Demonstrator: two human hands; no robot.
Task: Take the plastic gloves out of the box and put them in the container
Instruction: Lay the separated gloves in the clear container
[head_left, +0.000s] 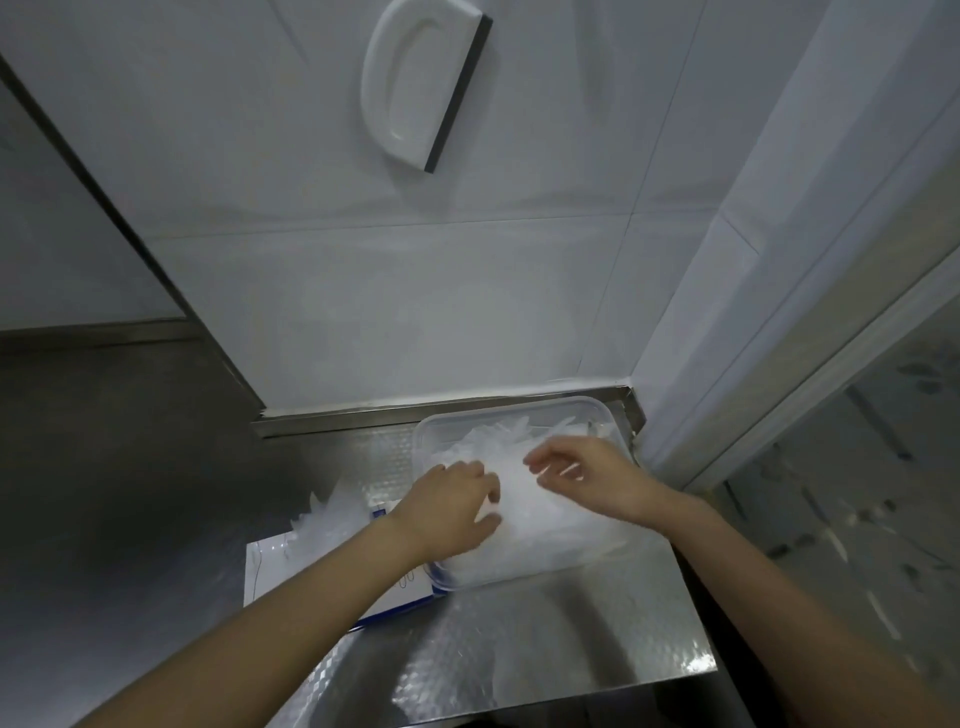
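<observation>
Both hands at gloves in container

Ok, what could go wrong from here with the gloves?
The gloves look heaped up to the container rim, so the left hand working on them may push some out onto the counter. The loose gloves sticking out of the box could also slide off at the left.

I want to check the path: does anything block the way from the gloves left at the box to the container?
Nothing visible does. The container has no lid on and stands beside the box; only the left hand reaches over its rim.
</observation>
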